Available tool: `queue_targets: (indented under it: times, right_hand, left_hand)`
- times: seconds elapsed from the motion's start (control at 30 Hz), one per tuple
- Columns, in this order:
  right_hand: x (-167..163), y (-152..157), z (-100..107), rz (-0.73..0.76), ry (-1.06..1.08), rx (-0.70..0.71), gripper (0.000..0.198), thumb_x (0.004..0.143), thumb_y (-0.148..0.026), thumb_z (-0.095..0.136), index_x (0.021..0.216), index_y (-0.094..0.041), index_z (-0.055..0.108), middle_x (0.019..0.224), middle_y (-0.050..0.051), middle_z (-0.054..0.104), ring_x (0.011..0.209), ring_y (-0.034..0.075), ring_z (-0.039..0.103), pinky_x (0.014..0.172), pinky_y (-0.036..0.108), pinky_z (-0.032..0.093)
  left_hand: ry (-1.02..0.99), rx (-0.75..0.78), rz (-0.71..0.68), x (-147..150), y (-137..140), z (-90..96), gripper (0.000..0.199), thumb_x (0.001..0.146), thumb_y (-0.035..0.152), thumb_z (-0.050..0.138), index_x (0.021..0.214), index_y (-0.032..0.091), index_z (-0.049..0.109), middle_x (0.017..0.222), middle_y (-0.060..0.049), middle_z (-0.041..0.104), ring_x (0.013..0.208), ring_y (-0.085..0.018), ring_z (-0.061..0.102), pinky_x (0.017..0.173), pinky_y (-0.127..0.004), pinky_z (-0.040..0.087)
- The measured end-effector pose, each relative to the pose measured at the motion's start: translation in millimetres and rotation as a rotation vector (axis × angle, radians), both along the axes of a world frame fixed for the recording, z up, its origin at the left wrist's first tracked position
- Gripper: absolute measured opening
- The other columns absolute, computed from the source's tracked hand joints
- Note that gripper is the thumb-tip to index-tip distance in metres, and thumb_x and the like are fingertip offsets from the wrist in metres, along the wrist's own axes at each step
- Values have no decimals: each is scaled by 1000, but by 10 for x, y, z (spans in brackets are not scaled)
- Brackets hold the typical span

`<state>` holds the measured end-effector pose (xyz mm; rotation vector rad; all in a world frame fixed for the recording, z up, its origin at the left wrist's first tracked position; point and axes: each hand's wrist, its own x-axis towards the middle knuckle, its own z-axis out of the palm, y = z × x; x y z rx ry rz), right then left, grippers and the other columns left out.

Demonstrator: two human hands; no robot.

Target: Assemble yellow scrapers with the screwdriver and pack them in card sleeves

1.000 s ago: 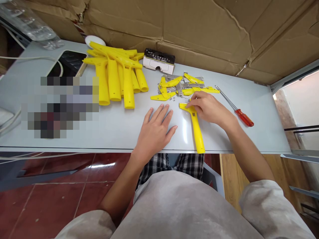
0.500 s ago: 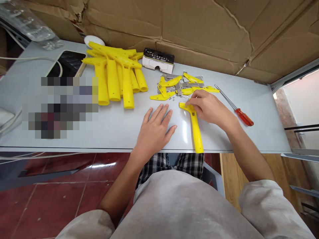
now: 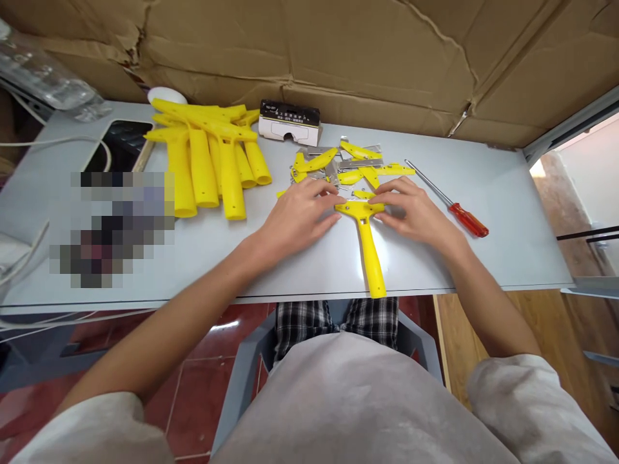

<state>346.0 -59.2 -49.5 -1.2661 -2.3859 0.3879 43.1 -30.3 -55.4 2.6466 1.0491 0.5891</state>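
Note:
In front of me a yellow plastic scraper (image 3: pixel 371 258) lies on the table, its handle toward me and its end at the table's front edge. My left hand (image 3: pixel 302 212) has its fingertips closed at the left end of the scraper's wide head. The right end of the head is between the thumb and fingers of my right hand (image 3: pixel 411 209). A screw shows in the left part of the head. Just beyond the hands lies a pile of yellow cover pieces (image 3: pixel 358 174), metal blades (image 3: pixel 362 164) and small screws, partly hidden by my left hand.
At the left back are stacked yellow scraper handles (image 3: pixel 232 180). A black-and-white box (image 3: pixel 289 122) stands by the cardboard (image 3: pixel 367 58). A red-handled screwdriver (image 3: pixel 469 220) lies right of my right hand. Further left are a phone-like device (image 3: pixel 120 145), a plastic bottle (image 3: pixel 53 77) and a blurred area.
My left hand has moved from lying flat on the table up and right to the scraper's head. My right hand has shifted to the head's right end, and the scraper has straightened slightly.

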Motion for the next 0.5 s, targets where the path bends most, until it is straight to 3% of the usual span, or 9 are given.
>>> queue_targets:
  times: [0.2,0.5]
  right_hand:
    - [-7,-53,-125,-41,64,31,32,102,-34,69,133,-28,76,135,10,75,126,30,67,107,48,47]
    - [-5,-27,-147,-34,39,9,19,105,-34,64,110,-29,82,125,9,77,121,29,65,98,46,42]
  left_hand:
    - [-90,5,-16,-16,129,-194,26,106,37,65,121,24,81,131,-11,77,125,-31,69,113,-53,54]
    - [-119,41,14,29,99,-273,25,108,40,63,112,28,84,127,-10,77,120,-30,69,107,-52,56]
